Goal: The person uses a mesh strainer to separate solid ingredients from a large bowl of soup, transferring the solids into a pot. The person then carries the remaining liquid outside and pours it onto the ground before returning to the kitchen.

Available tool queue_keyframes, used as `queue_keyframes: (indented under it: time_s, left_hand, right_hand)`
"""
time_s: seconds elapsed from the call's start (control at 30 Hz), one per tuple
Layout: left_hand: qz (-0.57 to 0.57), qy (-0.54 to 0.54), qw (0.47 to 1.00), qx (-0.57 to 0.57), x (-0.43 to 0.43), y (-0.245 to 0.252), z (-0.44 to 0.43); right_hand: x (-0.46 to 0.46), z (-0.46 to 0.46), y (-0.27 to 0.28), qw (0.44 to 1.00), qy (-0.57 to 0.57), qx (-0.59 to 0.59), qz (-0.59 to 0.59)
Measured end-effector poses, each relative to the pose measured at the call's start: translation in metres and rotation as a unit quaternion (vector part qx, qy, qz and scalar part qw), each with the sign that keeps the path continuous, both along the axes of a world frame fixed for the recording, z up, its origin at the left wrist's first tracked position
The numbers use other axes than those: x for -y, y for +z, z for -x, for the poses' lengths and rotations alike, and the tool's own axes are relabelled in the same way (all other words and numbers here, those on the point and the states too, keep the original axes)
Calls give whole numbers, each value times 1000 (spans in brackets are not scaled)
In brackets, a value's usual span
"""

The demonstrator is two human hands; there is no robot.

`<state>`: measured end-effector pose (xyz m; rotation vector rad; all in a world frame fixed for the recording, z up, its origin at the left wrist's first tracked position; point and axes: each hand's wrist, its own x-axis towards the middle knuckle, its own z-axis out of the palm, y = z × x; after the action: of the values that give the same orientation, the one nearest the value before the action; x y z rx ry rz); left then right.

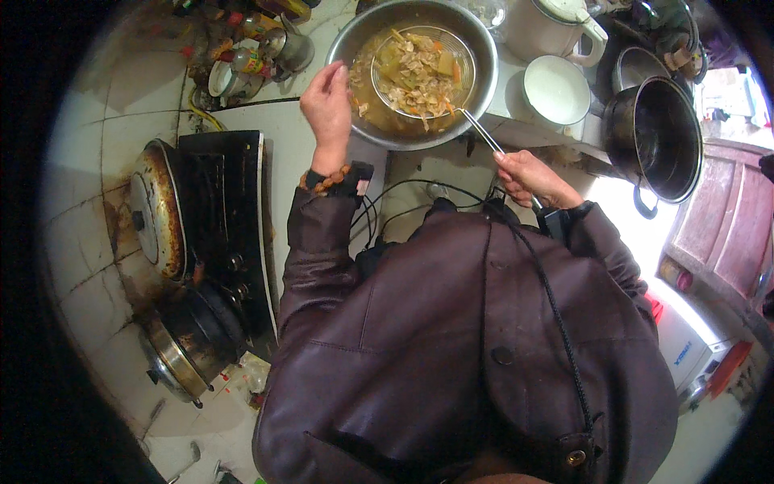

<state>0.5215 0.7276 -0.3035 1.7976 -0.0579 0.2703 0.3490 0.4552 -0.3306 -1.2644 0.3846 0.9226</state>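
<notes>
A wide steel basin [417,143] at the top of the view holds brothy liquid with bits of food. Inside it sits a wire skimmer [473,66], heaped with cooked food [417,75]: pale thin pieces, greenish chunks and orange strips. My right hand [532,177] grips the skimmer's long metal handle [482,130], which crosses the basin's near right rim. At the basin's left rim is my left hand [328,103], thumb and fingers drawn together. I see nothing between its fingertips, and it partly hides the rim.
To the left, a black gas stove [227,199] carries a lidded wok [158,209] and a lidded pot [181,345]. A white bowl [556,91], a pitcher [553,30] and a deep pot [656,139] stand right of the basin. Bottles [248,60] crowd the back left. Black cables [417,181] hang before me.
</notes>
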Motion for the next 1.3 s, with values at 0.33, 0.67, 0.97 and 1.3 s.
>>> queue_keyframes:
  time_s: [0.33, 0.67, 0.97, 1.3]
  left_hand:
    - [4, 65, 985, -161, -52, -59, 41]
    - [33, 111, 961, -252, -43, -112, 37]
    - [-45, 230, 941, -243, -40, -118, 22]
    - [102, 184, 927, -311, -38, -114, 20]
  right_hand:
    - [-1, -20, -21, 999, -21, -33, -29]
    - [5, -13, -4, 991, -75, -54, -100]
    - [19, -8, 4, 993, -85, -44, -69]
    - [120, 156, 108, 915, -399, 58, -30]
